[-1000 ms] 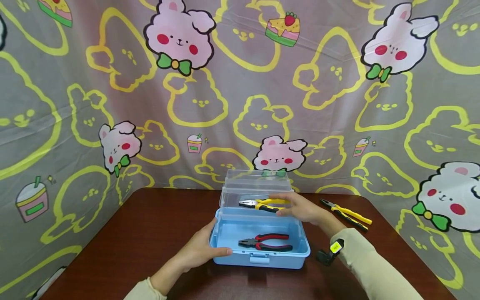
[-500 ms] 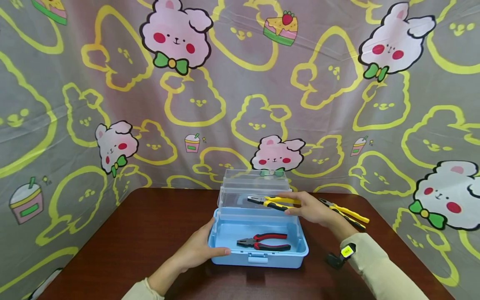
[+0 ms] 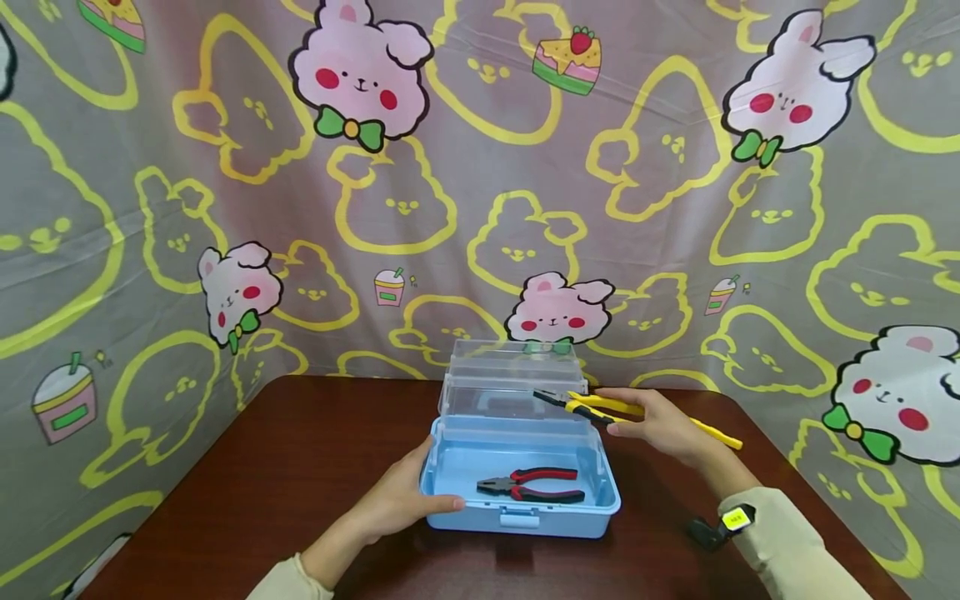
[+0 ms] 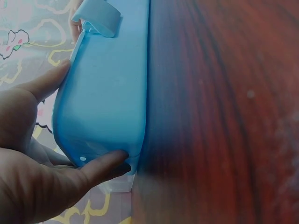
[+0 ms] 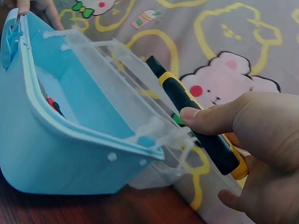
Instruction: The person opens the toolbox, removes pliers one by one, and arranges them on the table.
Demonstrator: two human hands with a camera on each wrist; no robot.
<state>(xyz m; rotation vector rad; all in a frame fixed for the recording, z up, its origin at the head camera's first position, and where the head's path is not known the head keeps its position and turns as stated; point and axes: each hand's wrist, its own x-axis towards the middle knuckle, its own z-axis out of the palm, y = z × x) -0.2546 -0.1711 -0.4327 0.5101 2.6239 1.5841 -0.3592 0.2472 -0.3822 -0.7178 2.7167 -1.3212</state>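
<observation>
A light blue toolbox (image 3: 517,521) stands on the table with its clear lid and tray raised at the back. My left hand (image 3: 401,496) grips its front left corner, thumb over the front rim and fingers along the side wall. Inside lie red and black pliers (image 3: 528,485), handles to the right. With my right hand (image 3: 660,425) I hold yellow and black pliers (image 5: 198,116) by the handles, raised beyond the box's back right corner, jaws pointing left. In the right wrist view my thumb presses the black grip.
Another pair of yellow-handled pliers (image 3: 716,433) lies on the dark wooden table (image 3: 300,467) at the right, mostly hidden behind my right hand. The clear lid (image 3: 513,367) stands up close before a patterned curtain (image 3: 420,208) that encloses the table's back and sides.
My right hand has moved right with the yellow and black pliers, from over the toolbox's back to its right corner, and now covers part of the other pliers. The left hand keeps its place.
</observation>
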